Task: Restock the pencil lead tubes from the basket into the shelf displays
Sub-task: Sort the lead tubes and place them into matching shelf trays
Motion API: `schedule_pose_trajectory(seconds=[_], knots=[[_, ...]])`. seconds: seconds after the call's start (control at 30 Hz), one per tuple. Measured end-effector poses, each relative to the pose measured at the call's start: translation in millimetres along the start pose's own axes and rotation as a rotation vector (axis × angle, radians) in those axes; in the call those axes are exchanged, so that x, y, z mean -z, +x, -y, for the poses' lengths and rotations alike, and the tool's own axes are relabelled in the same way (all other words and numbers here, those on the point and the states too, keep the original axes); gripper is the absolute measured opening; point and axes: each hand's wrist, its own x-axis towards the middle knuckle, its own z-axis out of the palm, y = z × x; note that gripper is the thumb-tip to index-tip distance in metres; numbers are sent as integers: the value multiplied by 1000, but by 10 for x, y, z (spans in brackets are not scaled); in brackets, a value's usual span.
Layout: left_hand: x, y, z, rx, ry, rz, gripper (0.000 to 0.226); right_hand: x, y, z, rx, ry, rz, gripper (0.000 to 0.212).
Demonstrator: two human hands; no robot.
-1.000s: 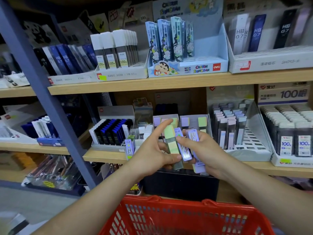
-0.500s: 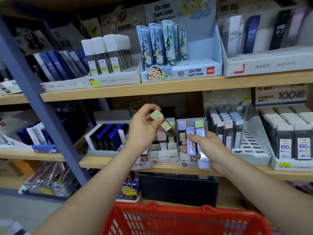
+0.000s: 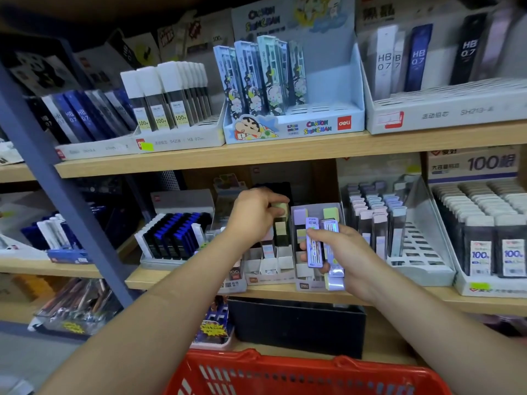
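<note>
My left hand [image 3: 253,215] pinches a green-capped lead tube [image 3: 280,209] by its top, upright over the back slots of a small grey display box [image 3: 268,270] on the middle shelf. My right hand [image 3: 339,252] holds several purple lead tubes [image 3: 313,243] fanned out in front of the neighbouring display box [image 3: 309,285], which carries purple- and green-capped tubes. The red basket [image 3: 285,372] sits at the bottom edge below both arms; its contents are hidden.
A slotted display with pastel-capped tubes [image 3: 373,223] and a box of grey "100" tubes [image 3: 482,246] stand to the right. Black and blue tubes [image 3: 174,235] fill a tray to the left. A blue metal upright [image 3: 57,181] slants across the left. The upper shelf [image 3: 285,152] holds more displays.
My left hand carried the green-capped tube from in front of my right hand up and over to the grey display box, turning it upright. My right hand stayed with its purple tubes.
</note>
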Motion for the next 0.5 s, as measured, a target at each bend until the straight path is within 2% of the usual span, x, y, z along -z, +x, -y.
schedule_pose_trajectory(seconds=[0.1, 0.23, 0.37, 0.5], knots=[[35, 84, -10, 72, 0, 55, 27, 1, 2, 2, 4, 0, 13, 7], [54, 94, 7, 100, 16, 16, 24, 22, 13, 2, 16, 9, 30, 9], [86, 80, -2, 56, 58, 10, 25, 22, 26, -29, 27, 6, 49, 11], [138, 25, 22, -5, 56, -87, 25, 20, 56, -35, 14, 19, 57, 10]])
